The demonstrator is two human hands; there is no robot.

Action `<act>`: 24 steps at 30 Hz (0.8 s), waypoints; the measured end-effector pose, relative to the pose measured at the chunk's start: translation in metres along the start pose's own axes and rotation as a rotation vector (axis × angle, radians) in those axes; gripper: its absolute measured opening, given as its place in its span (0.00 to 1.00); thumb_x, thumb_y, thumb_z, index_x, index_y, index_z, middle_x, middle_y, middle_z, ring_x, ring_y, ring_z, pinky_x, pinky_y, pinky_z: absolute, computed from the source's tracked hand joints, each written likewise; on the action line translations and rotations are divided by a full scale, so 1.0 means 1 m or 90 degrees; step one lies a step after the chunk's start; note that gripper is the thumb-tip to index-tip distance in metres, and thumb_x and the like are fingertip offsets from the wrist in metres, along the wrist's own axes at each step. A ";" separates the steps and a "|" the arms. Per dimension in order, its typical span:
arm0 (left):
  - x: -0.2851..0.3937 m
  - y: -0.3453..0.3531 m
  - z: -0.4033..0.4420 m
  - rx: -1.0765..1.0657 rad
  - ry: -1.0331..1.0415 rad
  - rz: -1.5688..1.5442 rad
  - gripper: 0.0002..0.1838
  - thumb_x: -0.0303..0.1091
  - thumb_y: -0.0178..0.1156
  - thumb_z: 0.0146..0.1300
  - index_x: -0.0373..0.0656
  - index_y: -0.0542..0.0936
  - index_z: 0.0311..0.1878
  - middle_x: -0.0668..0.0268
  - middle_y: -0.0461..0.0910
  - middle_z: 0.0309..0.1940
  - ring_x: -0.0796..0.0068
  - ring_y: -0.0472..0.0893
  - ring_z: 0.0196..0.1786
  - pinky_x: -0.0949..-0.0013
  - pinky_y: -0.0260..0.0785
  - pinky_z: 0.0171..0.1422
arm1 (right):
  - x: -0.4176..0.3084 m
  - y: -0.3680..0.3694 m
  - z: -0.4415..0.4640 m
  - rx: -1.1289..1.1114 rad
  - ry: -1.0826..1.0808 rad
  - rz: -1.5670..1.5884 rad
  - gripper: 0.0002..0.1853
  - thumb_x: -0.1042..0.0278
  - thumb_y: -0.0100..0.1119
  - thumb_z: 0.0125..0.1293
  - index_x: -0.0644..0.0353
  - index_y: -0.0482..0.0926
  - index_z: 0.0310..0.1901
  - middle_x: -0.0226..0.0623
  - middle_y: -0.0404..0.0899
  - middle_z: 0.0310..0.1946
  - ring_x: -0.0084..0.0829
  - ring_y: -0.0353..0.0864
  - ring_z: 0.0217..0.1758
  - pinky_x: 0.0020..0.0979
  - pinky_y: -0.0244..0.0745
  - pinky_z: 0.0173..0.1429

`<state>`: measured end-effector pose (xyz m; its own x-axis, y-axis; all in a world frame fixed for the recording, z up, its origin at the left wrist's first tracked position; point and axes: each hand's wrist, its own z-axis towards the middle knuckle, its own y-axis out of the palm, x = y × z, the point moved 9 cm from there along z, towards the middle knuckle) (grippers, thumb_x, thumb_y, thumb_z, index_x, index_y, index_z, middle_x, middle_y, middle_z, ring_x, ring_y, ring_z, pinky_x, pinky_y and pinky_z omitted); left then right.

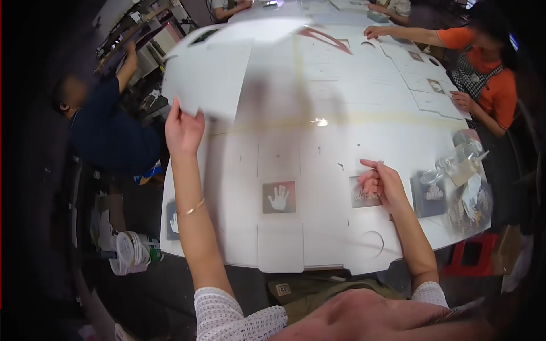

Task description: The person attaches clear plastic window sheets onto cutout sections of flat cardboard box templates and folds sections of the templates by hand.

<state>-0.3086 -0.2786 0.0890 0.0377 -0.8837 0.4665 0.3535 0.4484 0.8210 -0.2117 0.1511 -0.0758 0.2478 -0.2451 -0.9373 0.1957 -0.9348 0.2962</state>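
Note:
My left hand (185, 131) is closed on the near edge of a white cardboard sheet (207, 79), which is lifted, tilted and smeared by motion at its far end. In front of me lies a flat white die-cut cardboard blank (325, 236). On it are a dark square with a pale hand print (279, 197) and a second dark square with pale lettering (360, 198). Over that lettered square hovers my right hand (385, 179), its fingers apart and nothing held; whether it touches the surface I cannot tell.
A stack of dark lettered squares (429, 193) and clear plastic bags (466, 193) sit at the right table edge. More dark squares (172, 220) lie at the left edge. White buckets (129, 253) and a red stool (472, 256) stand below. Several people work around the table.

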 end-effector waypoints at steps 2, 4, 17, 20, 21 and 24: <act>0.006 -0.010 -0.041 0.226 0.060 0.143 0.17 0.38 0.48 0.71 0.36 0.74 0.55 0.61 0.80 0.49 0.66 0.79 0.52 0.63 0.72 0.59 | -0.008 0.008 -0.002 -0.065 0.032 0.153 0.29 0.48 0.35 0.75 0.65 0.66 0.62 0.45 0.81 0.38 0.27 0.79 0.30 0.21 0.73 0.33; 0.009 -0.036 -0.068 0.237 0.025 0.183 0.18 0.37 0.48 0.72 0.36 0.72 0.57 0.61 0.78 0.52 0.67 0.78 0.54 0.64 0.71 0.59 | -0.033 0.018 -0.010 -0.119 0.001 0.380 0.34 0.41 0.28 0.74 0.63 0.59 0.67 0.53 0.79 0.48 0.32 0.81 0.34 0.26 0.76 0.35; -0.016 -0.090 -0.162 0.354 -0.093 0.559 0.20 0.40 0.50 0.71 0.31 0.74 0.55 0.59 0.79 0.48 0.73 0.79 0.48 0.72 0.71 0.53 | -0.033 -0.055 -0.123 0.076 0.042 -0.035 0.11 0.73 0.58 0.62 0.70 0.78 0.45 0.33 0.81 0.29 0.22 0.79 0.24 0.24 0.75 0.28; -0.023 -0.094 -0.166 0.343 -0.117 0.638 0.16 0.37 0.56 0.68 0.32 0.78 0.48 0.65 0.81 0.38 0.80 0.79 0.37 0.79 0.71 0.42 | -0.028 -0.047 -0.148 0.049 -0.004 -0.162 0.16 0.80 0.59 0.57 0.69 0.77 0.48 0.30 0.80 0.29 0.18 0.77 0.27 0.21 0.74 0.30; -0.027 -0.099 -0.167 0.344 -0.128 0.636 0.16 0.37 0.56 0.68 0.32 0.78 0.48 0.65 0.81 0.38 0.80 0.79 0.37 0.79 0.71 0.42 | -0.021 -0.044 -0.158 0.055 0.007 -0.189 0.18 0.80 0.60 0.56 0.69 0.76 0.50 0.29 0.79 0.30 0.17 0.77 0.28 0.20 0.73 0.31; -0.035 -0.110 -0.179 0.358 -0.162 0.726 0.13 0.35 0.59 0.66 0.33 0.80 0.45 0.68 0.81 0.33 0.85 0.77 0.32 0.82 0.68 0.36 | 0.000 -0.043 -0.173 0.077 0.046 -0.206 0.22 0.81 0.61 0.54 0.67 0.74 0.53 0.28 0.78 0.31 0.16 0.75 0.28 0.18 0.73 0.32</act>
<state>-0.1818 -0.3208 -0.0763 -0.1439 0.0538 0.9881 -0.2017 0.9760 -0.0825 -0.0559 0.2353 -0.0566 0.2584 0.0828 -0.9625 0.1620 -0.9859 -0.0413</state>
